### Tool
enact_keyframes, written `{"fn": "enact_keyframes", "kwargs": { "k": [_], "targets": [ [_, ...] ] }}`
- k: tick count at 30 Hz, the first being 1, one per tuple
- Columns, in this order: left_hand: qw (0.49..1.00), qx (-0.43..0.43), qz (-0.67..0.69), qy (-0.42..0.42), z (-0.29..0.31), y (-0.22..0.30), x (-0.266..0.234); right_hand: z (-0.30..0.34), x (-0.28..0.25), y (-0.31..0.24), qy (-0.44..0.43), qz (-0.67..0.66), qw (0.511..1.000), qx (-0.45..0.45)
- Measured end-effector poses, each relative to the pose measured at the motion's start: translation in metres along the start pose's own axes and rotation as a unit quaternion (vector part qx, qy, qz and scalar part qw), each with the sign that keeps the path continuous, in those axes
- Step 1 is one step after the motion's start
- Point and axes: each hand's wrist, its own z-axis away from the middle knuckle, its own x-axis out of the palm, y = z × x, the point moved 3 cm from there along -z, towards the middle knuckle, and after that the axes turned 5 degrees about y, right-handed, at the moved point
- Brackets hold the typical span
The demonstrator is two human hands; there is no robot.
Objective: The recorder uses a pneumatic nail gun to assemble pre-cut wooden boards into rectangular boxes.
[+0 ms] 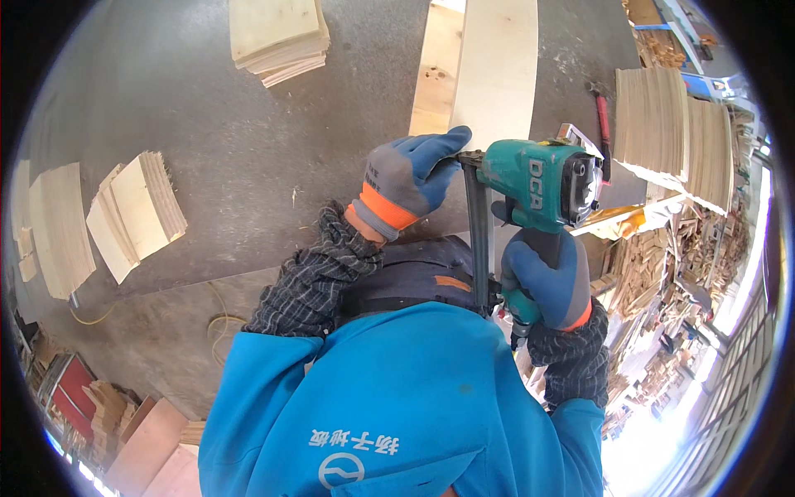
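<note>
My right hand (546, 273), in a blue and grey glove with an orange cuff, is wrapped round the handle of a teal nail gun (522, 174). The gun's nose and dark magazine face left, close to the near end of a pale wooden board (495, 74). My left hand (410, 178), gloved alike, grips the board's near left corner, fingers reaching over the end toward the gun's nose. Beside that board, on its left, runs a knotty wooden strip (435, 74). The glove and the gun hide the near ends of both pieces.
Stacks of thin panels stand on the dark table (248, 141): a far stack (277, 33), a left stack (137, 211) and a right stack (654, 120). A red-handled hammer (602, 124) lies beside the right stack. Wood offcuts (654, 282) are heaped on the right; a yellow hose (217, 323) curls at left.
</note>
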Motion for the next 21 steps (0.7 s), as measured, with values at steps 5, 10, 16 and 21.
{"fn": "enact_keyframes", "kwargs": {
  "k": [5,10,16,21],
  "targets": [
    [1.000,0.007,0.008,0.005,0.001,-0.004,0.001,0.002,0.004,-0.004,-0.012,-0.030,0.999,0.022],
    [1.000,0.009,0.013,0.004,0.000,-0.005,0.001,0.003,0.006,-0.008,0.006,-0.003,1.000,0.016],
    [1.000,0.007,0.019,-0.008,0.000,-0.005,0.000,0.006,0.011,-0.011,0.004,-0.025,1.000,0.013],
    [1.000,0.007,0.001,-0.013,0.000,-0.006,0.001,0.008,0.019,-0.019,0.025,-0.024,0.999,0.014]
  ]
}}
